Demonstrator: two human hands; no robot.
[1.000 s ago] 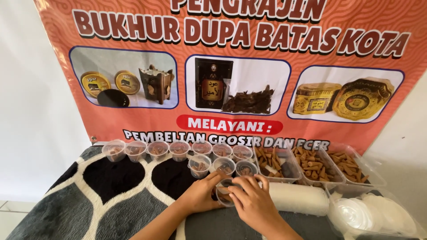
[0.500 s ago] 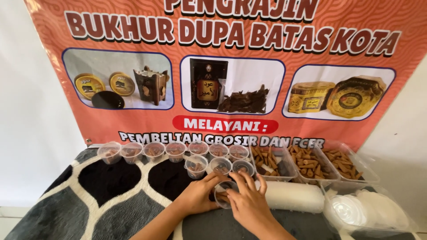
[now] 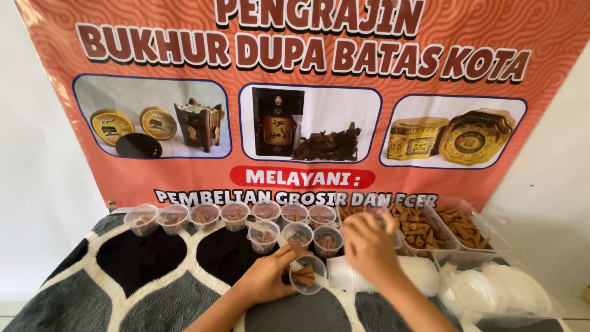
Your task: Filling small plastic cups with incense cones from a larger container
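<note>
1. My left hand (image 3: 265, 280) rests on the patterned blanket (image 3: 147, 276), its grip pinching the near rim of a small clear cup (image 3: 305, 274) with a few brown cones in it.
2. That cup lies tipped, its open mouth facing up and toward me, just in front of the filled cups (image 3: 264, 235).
3. My right hand (image 3: 367, 245) hangs above and to the right of the cup, apart from it, over the near edge of the tray of cones (image 3: 424, 226).
4. Its fingers (image 3: 356, 229) blur; I cannot tell whether the grip is spread or pinching something.
5. The sleeve of stacked cups (image 3: 393, 275) lies on its side under that hand, long axis left to right.
6. The right hand is nearer the tray; the left alone is on the cup.
</note>
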